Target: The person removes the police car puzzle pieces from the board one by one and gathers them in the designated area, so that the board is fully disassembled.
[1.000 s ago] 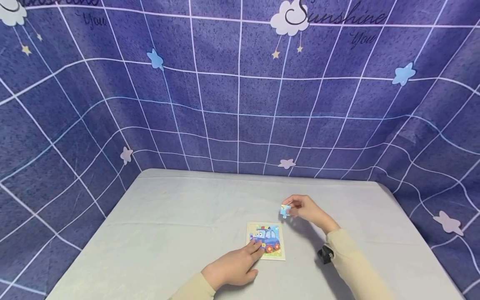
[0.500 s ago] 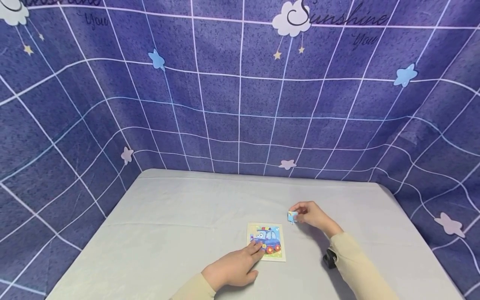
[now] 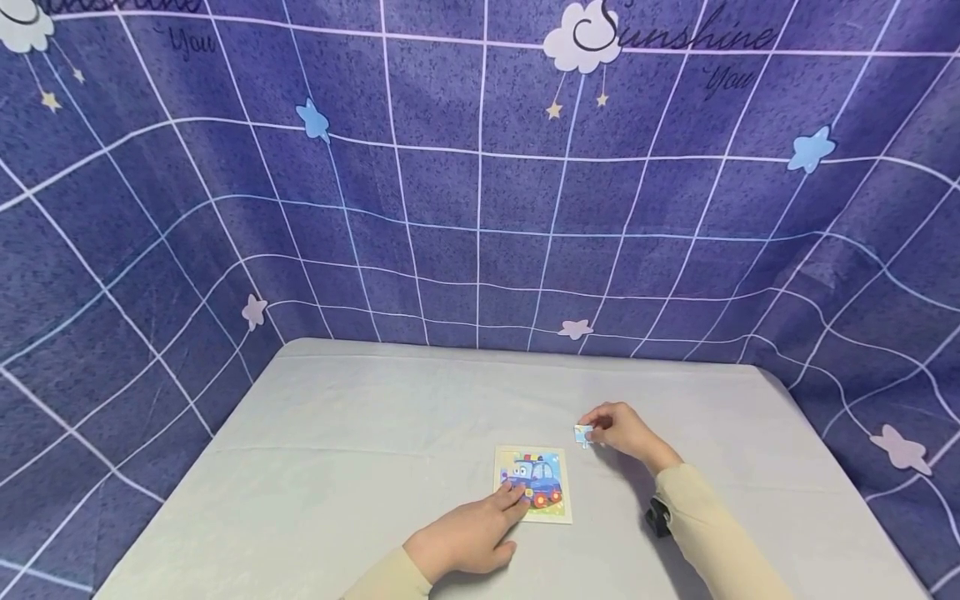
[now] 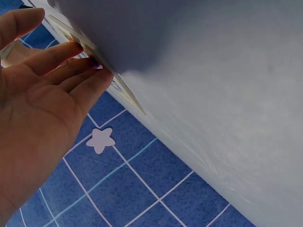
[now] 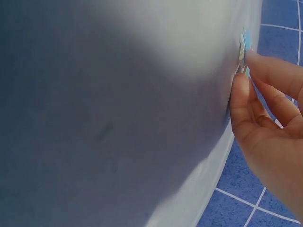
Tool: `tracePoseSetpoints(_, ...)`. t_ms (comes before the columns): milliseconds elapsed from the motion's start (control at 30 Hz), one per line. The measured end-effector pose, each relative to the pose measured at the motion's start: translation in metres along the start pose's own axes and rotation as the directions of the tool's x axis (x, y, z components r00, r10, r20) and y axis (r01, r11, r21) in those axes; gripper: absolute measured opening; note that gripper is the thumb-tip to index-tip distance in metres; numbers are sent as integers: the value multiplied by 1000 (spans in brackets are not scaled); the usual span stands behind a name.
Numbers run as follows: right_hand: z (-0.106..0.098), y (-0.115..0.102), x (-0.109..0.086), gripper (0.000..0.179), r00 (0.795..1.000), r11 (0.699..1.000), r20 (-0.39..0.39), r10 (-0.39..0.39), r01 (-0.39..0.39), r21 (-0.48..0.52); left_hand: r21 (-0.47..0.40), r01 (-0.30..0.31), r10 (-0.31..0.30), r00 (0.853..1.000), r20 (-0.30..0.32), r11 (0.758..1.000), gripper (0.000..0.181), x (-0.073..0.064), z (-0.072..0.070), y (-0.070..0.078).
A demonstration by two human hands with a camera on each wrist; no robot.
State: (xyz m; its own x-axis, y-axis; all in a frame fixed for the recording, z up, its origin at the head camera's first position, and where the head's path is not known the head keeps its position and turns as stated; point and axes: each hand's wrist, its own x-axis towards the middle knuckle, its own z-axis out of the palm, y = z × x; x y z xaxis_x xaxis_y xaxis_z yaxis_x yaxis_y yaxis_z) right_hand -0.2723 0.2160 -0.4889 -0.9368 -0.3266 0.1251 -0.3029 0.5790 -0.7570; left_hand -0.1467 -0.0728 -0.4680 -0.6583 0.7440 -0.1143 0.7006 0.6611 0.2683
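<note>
A small square jigsaw puzzle (image 3: 546, 482) in a pale frame, showing a blue cartoon car with red wheels, lies on the table. My left hand (image 3: 472, 527) rests its straight fingertips on the puzzle's lower left part, hiding some of the picture. In the left wrist view the fingers of that hand (image 4: 52, 94) reach the puzzle's surface (image 4: 124, 92). Beyond the puzzle's upper right corner, my right hand (image 3: 621, 432) pinches a light blue puzzle piece (image 3: 582, 434) between thumb and fingers, low over the table. The right wrist view has this piece (image 5: 246, 42) edge-on at the fingertips.
The table (image 3: 360, 425) wears a pale grey cloth. Behind it and along both sides hangs a blue curtain (image 3: 442, 192) with a grid of lines, stars and clouds. A black device (image 3: 659, 517) sits at the right wrist beside the beige sleeve (image 3: 712, 533).
Over the last second my right hand has moved slightly right and nearer to me, lowering the puzzle piece toward the table. The left hand has stayed in place on the puzzle.
</note>
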Motion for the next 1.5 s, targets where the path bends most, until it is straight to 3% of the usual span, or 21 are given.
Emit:
tracePoseSetpoints(200, 0, -3, -1, 17, 1000, 1000, -5, -3, 3, -27, -10, 4, -4, 1000, 11, 1000, 55, 0, 0, 0)
tracePoseSetpoints(367, 0, -7, 1, 18, 997, 997, -15, -71, 71, -29, -13, 9, -8, 1000, 16, 1000, 55, 0, 1, -1)
tracePoseSetpoints(533, 7, -22, 4, 21, 979, 979, 46, -199, 197, 44, -8, 11, -11, 1000, 14, 1000, 56, 0, 1, -2)
tracePoseSetpoints(667, 21, -37, 6, 22, 962, 967, 126, -242, 228, 117, -8, 2, -2, 1000, 10, 1000, 56, 0, 0, -2)
tracePoseSetpoints(900, 46, -53, 6, 24, 941, 973, 275, -198, 153, 176, -5, -17, 16, 1000, -2, 1000, 55, 0, 1, -3)
tracePoseSetpoints(1067, 55, -57, 5, 25, 925, 986, 354, -138, 94, 137, -4, -13, 13, 1000, 7, 1000, 55, 0, 2, -3)
tracePoseSetpoints(1267, 58, -60, 4, 28, 925, 994, 364, -111, 101, 47, 2, -21, 21, 1000, 5, 1000, 55, 0, 3, -3)
tracePoseSetpoints(1500, 60, -61, 4, 28, 931, 996, 354, -92, 83, 41, 15, -25, 25, 1000, -1, 1000, 55, 1, 3, -3)
